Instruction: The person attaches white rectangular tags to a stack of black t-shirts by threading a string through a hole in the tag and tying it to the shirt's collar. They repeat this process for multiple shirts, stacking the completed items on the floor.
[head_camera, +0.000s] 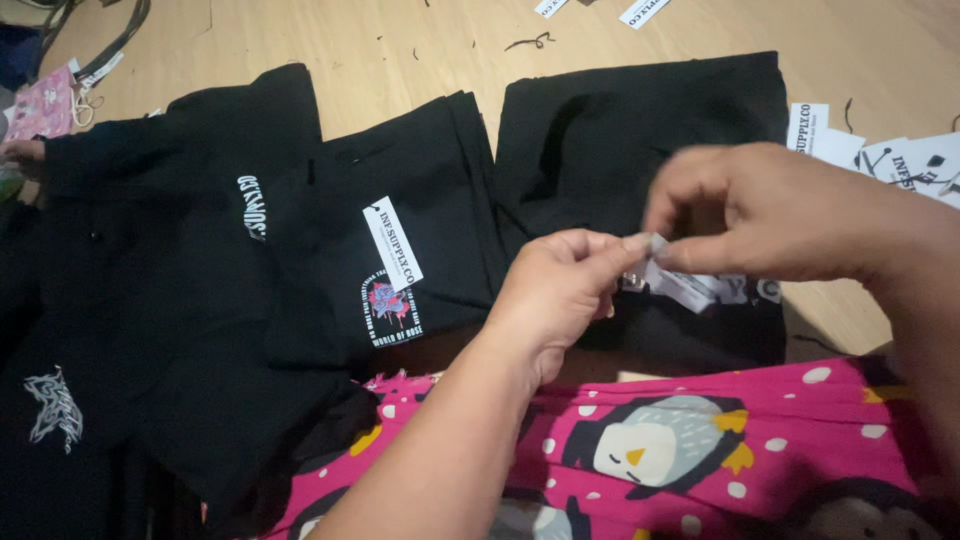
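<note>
Spreading across the wooden floor (400, 40), black folded garments fill most of the frame: a loose pile (150, 300) at the left, a folded stack (420, 190) in the centre with a white paper tag (392, 243) lying on it, and another folded piece (640, 130) at the upper right. Pink penguin-print cloth (700, 450) covers the lower right. The left hand (560, 290) and right hand (770, 215) meet at centre right, both pinching a small white tag (680, 282), possibly by its string. More paper tags (900, 155) lie at the right edge.
</note>
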